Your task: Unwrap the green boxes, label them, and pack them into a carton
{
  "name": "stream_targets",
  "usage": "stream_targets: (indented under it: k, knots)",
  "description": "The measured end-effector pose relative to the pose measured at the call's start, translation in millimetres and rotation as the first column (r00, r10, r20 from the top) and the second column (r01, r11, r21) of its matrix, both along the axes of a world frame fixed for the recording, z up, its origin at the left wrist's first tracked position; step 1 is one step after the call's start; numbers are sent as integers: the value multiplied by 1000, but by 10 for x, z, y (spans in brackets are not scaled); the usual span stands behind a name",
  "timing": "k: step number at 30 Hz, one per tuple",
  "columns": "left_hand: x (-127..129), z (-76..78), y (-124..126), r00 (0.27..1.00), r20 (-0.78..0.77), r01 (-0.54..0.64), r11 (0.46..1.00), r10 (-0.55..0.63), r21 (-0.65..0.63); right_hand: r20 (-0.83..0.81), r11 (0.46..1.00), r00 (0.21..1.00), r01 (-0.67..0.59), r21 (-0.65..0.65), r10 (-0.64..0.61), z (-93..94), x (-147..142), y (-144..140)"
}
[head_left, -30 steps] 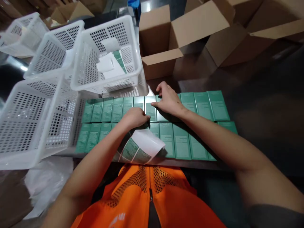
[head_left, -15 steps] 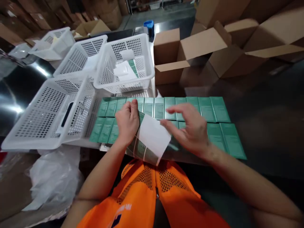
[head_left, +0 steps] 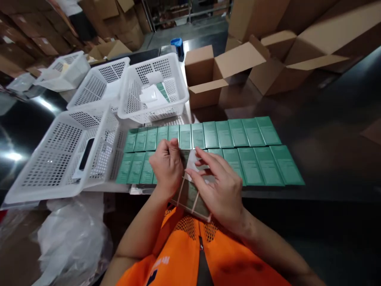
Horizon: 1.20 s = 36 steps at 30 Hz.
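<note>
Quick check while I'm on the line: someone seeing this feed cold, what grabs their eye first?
Probably the green boxes, laid flat in two neat rows across the dark table. Just in front of them, at the near edge, the left hand and right hand meet on a sheet of labels. To the left stand white baskets, and open cardboard boxes sit behind the rows.

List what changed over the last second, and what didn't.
The right hand left the back row of green boxes and came back to the label sheet, fingers now on it. The left hand kept its grip on the sheet. Boxes and baskets stayed in place.
</note>
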<state>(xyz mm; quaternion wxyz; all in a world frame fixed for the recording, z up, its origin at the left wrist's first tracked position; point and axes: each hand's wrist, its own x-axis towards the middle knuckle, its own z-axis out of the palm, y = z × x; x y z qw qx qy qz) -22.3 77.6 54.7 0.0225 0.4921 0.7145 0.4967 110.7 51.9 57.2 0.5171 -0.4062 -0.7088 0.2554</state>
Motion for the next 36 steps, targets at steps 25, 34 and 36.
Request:
stream_targets:
  k: [25,34,36]
  knots:
    - [-334,248,-243,524,839,461,877,-149,-132,25,998,999,20,62,-21,-297,-221,91]
    - [-565,226,-103,495,869,451,858,-9,-248,338,865,874,-439,243,349,-353,173,111]
    - [-686,247,-88,527,850,470,837,-10,-282,277,800,805,-577,164,524,-129,444,61]
